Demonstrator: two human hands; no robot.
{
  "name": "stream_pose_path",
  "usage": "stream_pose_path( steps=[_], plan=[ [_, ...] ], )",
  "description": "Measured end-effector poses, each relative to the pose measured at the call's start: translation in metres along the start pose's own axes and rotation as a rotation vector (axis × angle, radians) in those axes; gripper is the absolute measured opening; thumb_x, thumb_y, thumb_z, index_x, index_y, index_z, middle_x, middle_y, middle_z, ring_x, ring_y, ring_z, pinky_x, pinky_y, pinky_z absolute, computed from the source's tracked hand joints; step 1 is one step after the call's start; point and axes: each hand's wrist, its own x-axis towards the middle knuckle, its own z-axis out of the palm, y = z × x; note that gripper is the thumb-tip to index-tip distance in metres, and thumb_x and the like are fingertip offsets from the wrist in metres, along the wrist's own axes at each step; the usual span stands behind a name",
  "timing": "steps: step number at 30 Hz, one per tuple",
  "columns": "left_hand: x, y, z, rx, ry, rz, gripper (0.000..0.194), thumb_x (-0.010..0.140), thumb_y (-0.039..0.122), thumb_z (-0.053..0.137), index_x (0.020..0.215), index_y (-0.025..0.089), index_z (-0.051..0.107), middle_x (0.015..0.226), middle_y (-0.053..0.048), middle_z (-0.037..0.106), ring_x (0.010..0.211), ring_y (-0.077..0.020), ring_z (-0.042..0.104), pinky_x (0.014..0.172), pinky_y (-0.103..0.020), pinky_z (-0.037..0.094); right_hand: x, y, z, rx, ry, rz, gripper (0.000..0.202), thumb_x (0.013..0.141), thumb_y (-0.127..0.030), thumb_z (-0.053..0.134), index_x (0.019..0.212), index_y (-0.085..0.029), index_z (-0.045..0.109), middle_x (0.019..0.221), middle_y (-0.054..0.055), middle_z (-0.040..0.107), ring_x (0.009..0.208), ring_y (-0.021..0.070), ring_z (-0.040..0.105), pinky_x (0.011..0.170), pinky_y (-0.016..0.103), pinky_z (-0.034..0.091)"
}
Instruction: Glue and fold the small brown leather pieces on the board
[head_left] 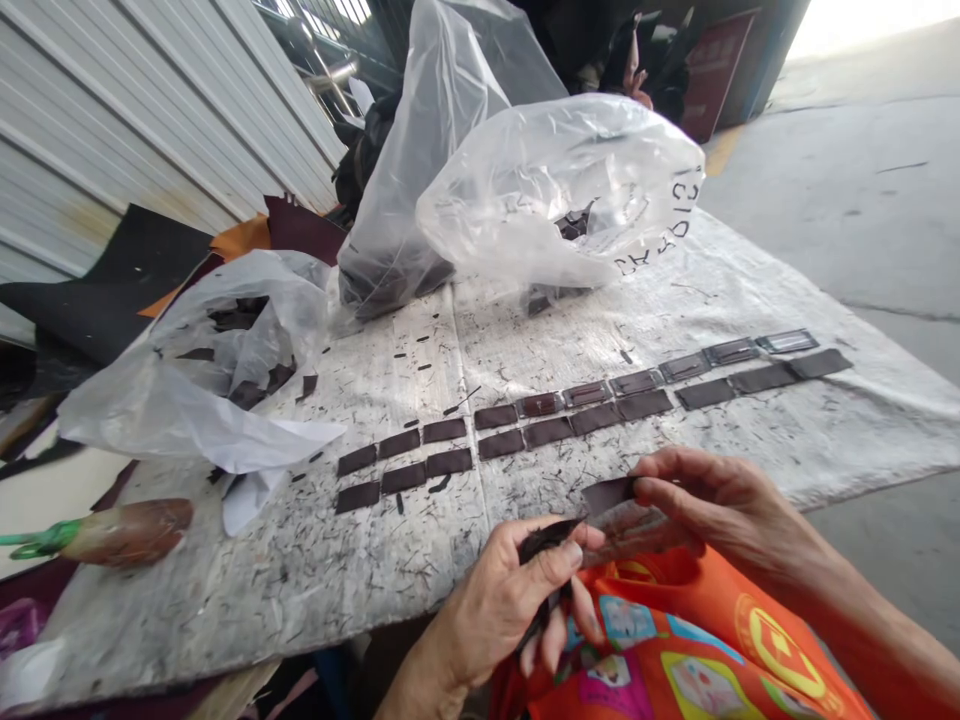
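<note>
Pinching a small dark leather strip (609, 494) between thumb and fingertips, my right hand (712, 500) holds it just above the near edge of the scarred worktable (300, 570), close over the orange printed bag (697, 640) in my lap. My left hand (517, 590) is curled shut around a bunched stack of the same dark pieces (544, 540), thumb pressing them against the fingers. Ahead on the table, two rows of laid-out strips (585, 410) run from the middle toward the far right; some at the right end look to be sleeved in clear film, though I cannot tell for sure. A crumpled plastic bag (202, 380) with offcuts lies at left, two bigger clear bags (525, 190) stand behind, and a brown-tipped brush with a green handle (112, 535) rests near the left edge. My worry is the loose bundle in the left hand: the grip looks shallow, so pieces could slide out into the bag below. A careless sleeve or wrist could also sweep the neat rows out of line, since nothing holds them down.
</note>
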Motion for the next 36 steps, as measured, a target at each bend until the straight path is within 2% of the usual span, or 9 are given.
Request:
stream_pose_path(
  steps=[4, 8, 11, 14, 17, 20, 23, 29, 36],
  plan=[
    [-0.013, 0.006, -0.009, 0.208, 0.140, 0.009, 0.040, 0.089, 0.053, 0.056, 0.104, 0.017, 0.064, 0.058, 0.003, 0.059, 0.037, -0.0043, 0.040, 0.034, -0.015, 0.027, 0.007, 0.002, -0.002, 0.003, 0.001, 0.019, 0.041, 0.068, -0.059, 0.074, 0.078, -0.020, 0.063, 0.056, -0.004, 0.058, 0.042, 0.0068, 0.045, 0.037, 0.018, 0.034],
    [-0.022, 0.015, -0.014, 0.607, 0.222, 0.260, 0.025, 0.093, 0.038, 0.053, 0.094, 0.019, 0.069, 0.063, 0.000, 0.061, 0.053, -0.0099, 0.053, 0.052, -0.021, 0.041, 0.013, 0.000, 0.001, -0.069, 0.060, 0.036, 0.039, 0.070, -0.058, 0.072, 0.079, -0.020, 0.064, 0.055, -0.004, 0.055, 0.043, 0.0079, 0.046, 0.039, 0.019, 0.037],
    [-0.020, 0.019, -0.018, 0.940, 0.190, 0.490, 0.024, 0.091, 0.020, 0.052, 0.106, 0.019, 0.071, 0.083, -0.008, 0.072, 0.074, -0.0194, 0.067, 0.068, -0.028, 0.048, 0.021, -0.008, 0.006, -0.149, 0.138, -0.032, 0.039, 0.071, -0.058, 0.070, 0.083, -0.021, 0.068, 0.050, -0.005, 0.049, 0.038, 0.0077, 0.041, 0.034, 0.020, 0.034],
    [-0.010, 0.018, -0.023, 1.202, 0.237, 0.662, 0.037, 0.091, 0.017, 0.050, 0.126, 0.015, 0.064, 0.080, -0.013, 0.072, 0.070, -0.0239, 0.067, 0.062, -0.032, 0.047, 0.032, -0.020, 0.016, -0.208, 0.197, -0.109, 0.036, 0.072, -0.056, 0.070, 0.084, -0.022, 0.069, 0.047, -0.005, 0.049, 0.038, 0.0096, 0.044, 0.034, 0.021, 0.037],
    [0.004, 0.019, -0.028, 1.378, 0.341, 0.845, 0.058, 0.089, 0.017, 0.052, 0.146, 0.014, 0.041, 0.074, -0.013, 0.070, 0.063, -0.0261, 0.063, 0.054, -0.034, 0.042, 0.043, -0.027, 0.027, -0.284, 0.248, -0.159, 0.032, 0.075, -0.053, 0.068, 0.086, -0.024, 0.070, 0.049, -0.004, 0.054, 0.039, 0.0109, 0.047, 0.035, 0.022, 0.039],
    [0.015, 0.027, -0.031, 1.461, 0.366, 0.814, 0.067, 0.088, 0.010, 0.045, 0.152, 0.011, 0.024, 0.075, -0.014, 0.070, 0.061, -0.0270, 0.061, 0.050, -0.034, 0.040, 0.052, -0.028, 0.036, -0.362, 0.270, -0.228, 0.026, 0.077, -0.050, 0.066, 0.087, -0.026, 0.070, 0.048, -0.004, 0.055, 0.037, 0.0107, 0.046, 0.033, 0.022, 0.037],
    [0.021, 0.033, -0.033, 1.476, 0.330, 0.713, 0.068, 0.087, 0.007, 0.040, 0.152, 0.010, 0.021, 0.075, -0.014, 0.070, 0.062, -0.0267, 0.062, 0.049, -0.035, 0.040, 0.059, -0.027, 0.041, -0.433, 0.268, -0.274, 0.022, 0.079, -0.047, 0.065, 0.085, -0.027, 0.070, 0.048, -0.004, 0.056, 0.036, 0.0107, 0.046, 0.033, 0.021, 0.037],
    [0.025, 0.023, -0.043, 1.400, 0.359, 0.680, 0.079, 0.086, 0.014, 0.046, 0.155, 0.018, 0.008, 0.078, -0.011, 0.067, 0.063, -0.0250, 0.060, 0.050, -0.032, 0.041, 0.064, -0.028, 0.045, -0.504, 0.274, -0.282, 0.021, 0.078, -0.048, 0.065, 0.082, -0.028, 0.070, 0.048, -0.004, 0.059, 0.035, 0.0115, 0.049, 0.031, 0.020, 0.038],
    [0.031, 0.025, -0.044, 1.506, 0.471, 0.754, 0.075, 0.084, 0.006, 0.049, 0.153, 0.011, 0.020, 0.069, -0.004, 0.066, 0.053, -0.0201, 0.058, 0.042, -0.031, 0.037, 0.065, -0.030, 0.049, -0.586, 0.313, -0.305, 0.018, 0.078, -0.045, 0.065, 0.081, -0.028, 0.070, 0.049, -0.006, 0.061, 0.033, 0.0104, 0.050, 0.031, 0.017, 0.040]
  ],
)
